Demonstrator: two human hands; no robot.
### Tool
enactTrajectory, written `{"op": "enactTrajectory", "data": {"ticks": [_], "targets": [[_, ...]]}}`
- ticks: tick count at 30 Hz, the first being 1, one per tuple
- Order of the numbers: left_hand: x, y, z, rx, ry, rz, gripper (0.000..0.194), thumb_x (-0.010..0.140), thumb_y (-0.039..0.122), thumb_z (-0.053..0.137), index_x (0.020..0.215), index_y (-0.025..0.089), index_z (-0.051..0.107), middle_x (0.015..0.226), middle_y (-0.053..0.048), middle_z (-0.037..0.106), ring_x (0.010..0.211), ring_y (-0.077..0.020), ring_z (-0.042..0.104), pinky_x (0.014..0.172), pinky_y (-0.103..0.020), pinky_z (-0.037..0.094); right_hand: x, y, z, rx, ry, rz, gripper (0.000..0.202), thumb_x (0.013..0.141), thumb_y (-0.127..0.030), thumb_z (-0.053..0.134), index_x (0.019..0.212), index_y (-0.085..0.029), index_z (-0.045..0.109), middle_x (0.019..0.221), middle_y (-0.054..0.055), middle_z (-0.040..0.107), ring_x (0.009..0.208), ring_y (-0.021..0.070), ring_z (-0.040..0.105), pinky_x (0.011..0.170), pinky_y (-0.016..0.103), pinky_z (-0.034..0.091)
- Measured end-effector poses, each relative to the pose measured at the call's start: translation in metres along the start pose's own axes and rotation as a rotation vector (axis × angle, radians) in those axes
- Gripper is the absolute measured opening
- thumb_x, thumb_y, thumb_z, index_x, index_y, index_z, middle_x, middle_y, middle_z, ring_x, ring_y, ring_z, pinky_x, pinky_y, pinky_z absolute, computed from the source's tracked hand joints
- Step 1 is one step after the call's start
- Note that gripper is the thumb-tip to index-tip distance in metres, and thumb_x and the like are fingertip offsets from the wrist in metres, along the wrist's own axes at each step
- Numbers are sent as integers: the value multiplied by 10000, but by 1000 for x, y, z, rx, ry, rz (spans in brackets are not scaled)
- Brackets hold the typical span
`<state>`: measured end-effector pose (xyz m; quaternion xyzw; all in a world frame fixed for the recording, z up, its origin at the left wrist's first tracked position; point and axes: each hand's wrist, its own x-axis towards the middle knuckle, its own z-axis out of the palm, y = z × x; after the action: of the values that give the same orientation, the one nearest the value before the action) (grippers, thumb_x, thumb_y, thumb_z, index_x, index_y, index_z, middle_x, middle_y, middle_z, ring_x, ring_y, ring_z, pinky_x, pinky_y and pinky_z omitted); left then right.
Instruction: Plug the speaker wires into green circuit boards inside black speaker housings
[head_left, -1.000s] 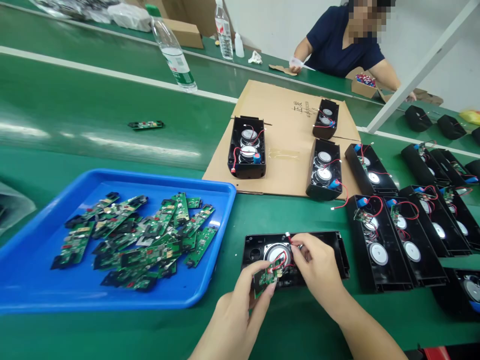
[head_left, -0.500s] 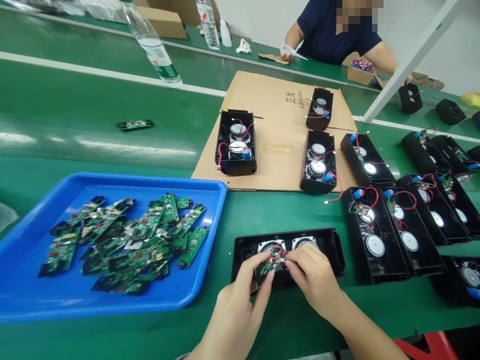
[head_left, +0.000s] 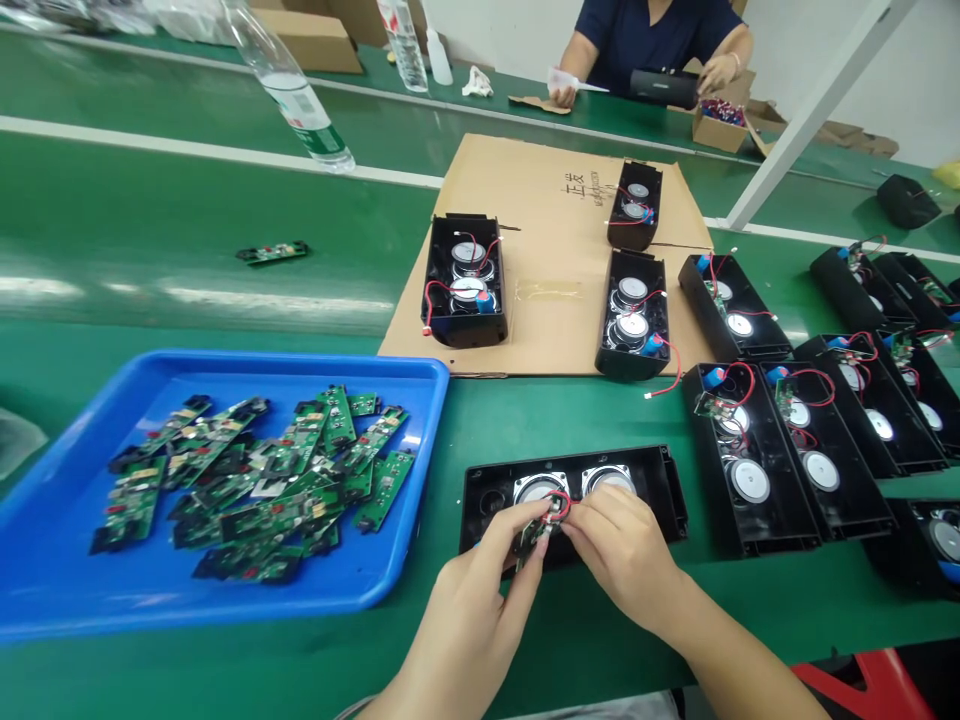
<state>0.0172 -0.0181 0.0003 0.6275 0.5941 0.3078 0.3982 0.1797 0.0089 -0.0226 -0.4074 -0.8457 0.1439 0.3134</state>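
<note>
A small green circuit board [head_left: 531,533] is pinched between the thumb and fingers of my left hand [head_left: 487,590]. My right hand [head_left: 626,550] is closed at the board's right end, its fingertips at the red wires [head_left: 558,503]; the wire end or plug between them is too small to make out. Both hands are over a black speaker housing [head_left: 667,500], which lies lengthwise and shows two round speakers, partly hidden by my fingers. At the left, a blue tray [head_left: 439,420] holds several green circuit boards [head_left: 307,510].
Cardboard [head_left: 540,240] bears several black housings [head_left: 465,280]. More housings [head_left: 750,470] stand at the right. A loose board [head_left: 274,252] lies beyond the tray, with a bottle [head_left: 307,115] behind it. Across the table a person [head_left: 645,45] holds a black housing near a white post [head_left: 817,110].
The board in my left hand has tilted, and my right fingertips have moved slightly left against it. Across the table, the person's hand has brought a black housing in front of the body.
</note>
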Motion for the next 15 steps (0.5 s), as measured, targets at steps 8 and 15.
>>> {"op": "enactTrajectory", "data": {"ticks": [8, 15], "targets": [[3, 1, -2, -245, -29, -155, 172, 829, 295, 498, 970, 227, 571, 822, -21, 753, 755, -193, 724, 594, -235, 580, -3, -5, 11, -77, 70, 5, 333, 957, -120, 342, 758, -159, 606, 612, 28, 543, 546, 146, 452, 501, 270, 373], [3, 3, -5, -177, -24, -203, 202, 828, 346, 498, 970, 227, 579, 827, -29, 750, 777, -220, 725, 585, -262, 585, 2, 1, -21, -63, -51, 85, 173, 934, -266, 488, 984, -149, 605, 889, 89, 651, 821, 195, 595, 713, 326, 504]]}}
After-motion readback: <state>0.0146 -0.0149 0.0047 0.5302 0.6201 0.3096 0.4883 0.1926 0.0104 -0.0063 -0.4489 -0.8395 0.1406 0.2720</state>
